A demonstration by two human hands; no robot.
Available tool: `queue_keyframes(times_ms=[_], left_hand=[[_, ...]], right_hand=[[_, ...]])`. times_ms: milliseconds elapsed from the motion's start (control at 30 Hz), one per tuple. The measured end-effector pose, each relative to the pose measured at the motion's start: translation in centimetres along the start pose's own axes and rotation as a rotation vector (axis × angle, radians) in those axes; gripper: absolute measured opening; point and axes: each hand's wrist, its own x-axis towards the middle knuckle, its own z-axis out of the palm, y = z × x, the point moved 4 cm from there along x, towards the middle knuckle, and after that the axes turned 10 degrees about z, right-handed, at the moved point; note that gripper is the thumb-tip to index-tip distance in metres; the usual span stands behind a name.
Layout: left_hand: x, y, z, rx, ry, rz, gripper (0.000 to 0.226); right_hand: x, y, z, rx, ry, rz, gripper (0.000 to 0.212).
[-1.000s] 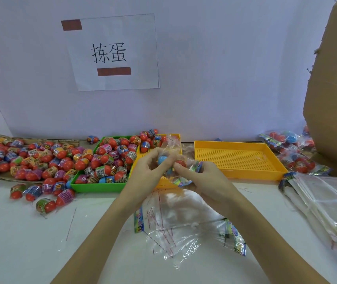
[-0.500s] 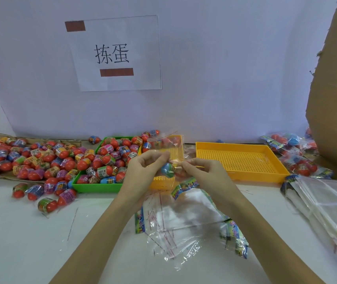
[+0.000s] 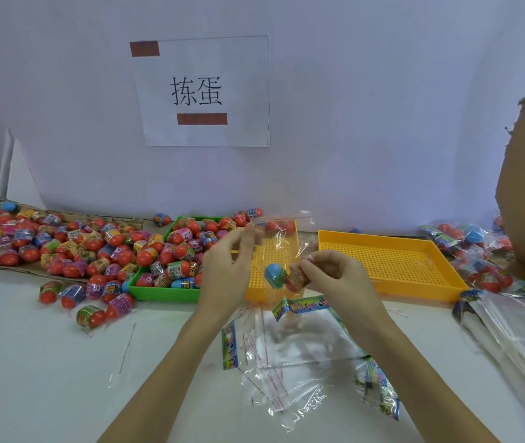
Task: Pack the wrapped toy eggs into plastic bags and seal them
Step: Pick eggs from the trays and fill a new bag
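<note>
**Eggs in the bag, mouth not yet sealed**

Far out to the left of the left hand's fingers, loose wrapped toy eggs (image 3: 25, 244) lie heaped on the desk (image 3: 47, 362), and more fill the green tray (image 3: 165, 290) just beside that hand.

The left hand (image 3: 226, 273) is raised, its fingers (image 3: 248, 238) pinched together on the upper edge of a clear plastic bag (image 3: 282, 251), holding the flap up. The bag hangs between the two hands in front of a small yellow tray (image 3: 264, 292). Low in it sit a blue egg (image 3: 274, 274) and a red egg (image 3: 296, 278).

The right hand (image 3: 338, 279) has its fingers (image 3: 310, 266) curled round the lower part of the bag, clamped on the red egg through the film.

Below and toward the person from both sets of fingers, empty bags (image 3: 302, 356) with printed header strips lie crumpled on the desk. To the right of the right fingers stands a larger yellow tray (image 3: 392, 266), and beyond it filled packs (image 3: 478, 251) and a stack of flat bags (image 3: 516, 334).

As I judge it, the film is thin, limp and slippery, so it is best taken by the edge at the mouth, both corners pulled taut. The eggs look light, hard and round; they will roll and shift unless steadied through the film while the flap is folded and pressed down.
</note>
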Motion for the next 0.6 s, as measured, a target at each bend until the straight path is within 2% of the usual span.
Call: queue_keyframes(times_ms=[67, 133, 167, 233, 367, 500, 600], left_hand=[[0.4, -0.7, -1.5, 0.385, 0.042, 0.108, 0.022], [0.5, -2.0, -2.1, 0.675, -0.073, 0.107, 0.030], [0.5, -2.5, -2.2, 0.736, -0.129, 0.082, 0.034], [0.3, -3.0, -2.1, 0.753, -0.164, 0.060, 0.033], [0.6, -2.9, -2.6, 0.751, -0.112, 0.103, 0.027], [0.7, -2.2, -2.9, 0.743, -0.082, 0.136, 0.023], [0.7, -0.5, -3.0, 0.587, 0.064, 0.244, 0.022]], right_hand=[[0.1, -0.1, 0.0, 0.007, -0.007, -0.002, 0.011], [0.2, -0.1, -0.1, 0.015, -0.010, -0.003, 0.010], [0.3, -0.1, -0.1, 0.016, -0.013, -0.002, 0.010], [0.3, -0.1, -0.2, -0.002, -0.014, -0.004, 0.010], [0.3, -0.2, -0.3, -0.094, 0.013, -0.042, 0.004], [0.2, -0.4, -0.3, -0.200, 0.057, -0.117, 0.007], [0.2, -0.3, -0.4, -0.226, 0.076, -0.145, 0.009]])
